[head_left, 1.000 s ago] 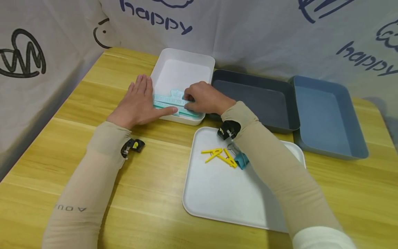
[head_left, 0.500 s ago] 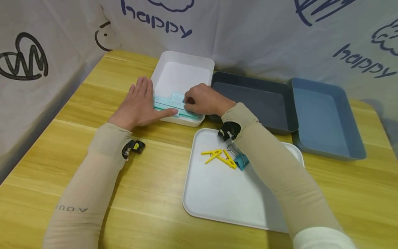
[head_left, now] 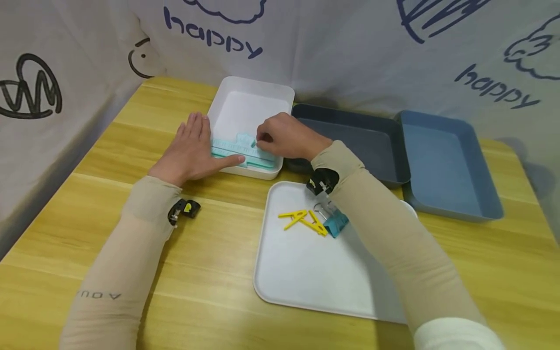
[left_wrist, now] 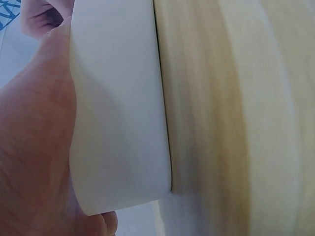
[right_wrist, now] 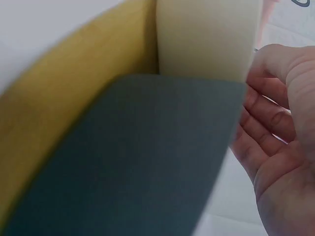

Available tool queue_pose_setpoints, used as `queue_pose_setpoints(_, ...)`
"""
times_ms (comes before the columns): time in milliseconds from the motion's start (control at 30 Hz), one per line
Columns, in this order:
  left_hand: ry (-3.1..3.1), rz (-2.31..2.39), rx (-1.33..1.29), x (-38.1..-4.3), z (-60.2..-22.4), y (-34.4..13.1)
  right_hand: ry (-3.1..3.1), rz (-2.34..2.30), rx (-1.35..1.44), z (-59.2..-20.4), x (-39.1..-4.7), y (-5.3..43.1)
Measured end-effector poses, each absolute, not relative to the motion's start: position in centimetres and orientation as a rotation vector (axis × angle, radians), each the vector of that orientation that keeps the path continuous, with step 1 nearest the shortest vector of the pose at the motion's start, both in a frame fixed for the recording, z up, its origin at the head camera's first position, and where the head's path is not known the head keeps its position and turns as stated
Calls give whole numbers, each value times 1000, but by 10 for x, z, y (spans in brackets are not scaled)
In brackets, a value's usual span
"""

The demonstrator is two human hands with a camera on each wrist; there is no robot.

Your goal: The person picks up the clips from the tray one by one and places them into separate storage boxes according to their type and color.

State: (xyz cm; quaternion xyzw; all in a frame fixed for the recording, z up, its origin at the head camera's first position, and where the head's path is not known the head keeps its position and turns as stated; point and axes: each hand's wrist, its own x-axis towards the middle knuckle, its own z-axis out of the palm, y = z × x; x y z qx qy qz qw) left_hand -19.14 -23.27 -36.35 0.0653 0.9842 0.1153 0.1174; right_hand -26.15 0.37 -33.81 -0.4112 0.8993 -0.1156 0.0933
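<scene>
In the head view, the left hand (head_left: 188,148) lies along the left side of a white bin (head_left: 285,121), fingers straight. Its thumb reaches over the front rim, onto mint-green ruler-like strips (head_left: 229,146) with scale marks and a wavy-edged tab. The right hand (head_left: 288,136) is over the bin's right side, fingers curled and fingertips at the right part of the strips. A small dark green bit (head_left: 253,144) shows by them; I cannot tell whether they pinch it. The right wrist view shows the curled fingers (right_wrist: 268,118) beside the bin's wall.
A dark grey bin (head_left: 345,141) and a blue-grey bin (head_left: 446,165) stand right of the white one. Nearer, a white tray (head_left: 302,282) bears yellow clothespins (head_left: 302,221) and a teal binder clip (head_left: 336,223), partly under the right forearm. A drawn-on cloth hangs behind.
The head view has shifted slightly. The right thumb has drawn a little back from the strips, and the dark green bit shows more plainly. The left hand keeps its place on the bin.
</scene>
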Motion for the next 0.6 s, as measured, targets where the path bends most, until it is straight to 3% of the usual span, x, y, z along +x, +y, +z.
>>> queue_pose_setpoints(600,2874,335,188,-191,-363,-231,2708,-360,-1222,-320,-251,24)
